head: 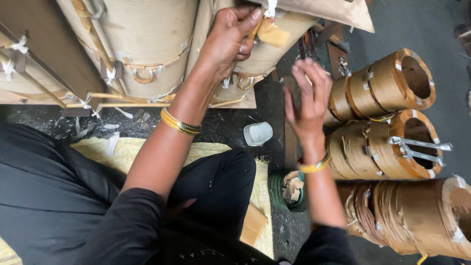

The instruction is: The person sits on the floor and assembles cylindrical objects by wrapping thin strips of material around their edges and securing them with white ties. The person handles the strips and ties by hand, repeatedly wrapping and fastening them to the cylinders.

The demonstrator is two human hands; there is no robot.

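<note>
The tall cream paper-wound coil (147, 39) runs off the top edge, so its full height is hidden, and the forearm covers part of its lower rim. The left hand (230, 37) reaches up against it, fingers (248, 19) pinched narrow on a small tan paper strip (272, 33) at the coil's upper right; what lies under the fingertips is hard to make out. A folded sheet of brown paper (333, 12) hangs over the top there, cut by the frame. The right hand (306, 100) is blurred, held in the air near the coil with fingers spread wide and holding nothing.

The coil's surface is finely ribbed with close turns, bound by thin wooden sticks (147, 104) and white cloth ties (19, 45). To the right lie three brown paper-wrapped ring coils (382, 88), hollow in the middle, glossy and wrinkled; the lowest is cut off at the bottom corner. Two steel spanners (419, 149) rest across the mouth of the middle ring. Gold bangles (180, 122) circle the left wrist.

Between the tall coil and the rings a narrow strip of dark gritty floor (235, 122) stays open, holding a small translucent plastic cup (258, 133) and a green round tub of paper scraps (287, 189). The person sits on a yellow quilted mat (127, 149), knees close to the coil's base.
</note>
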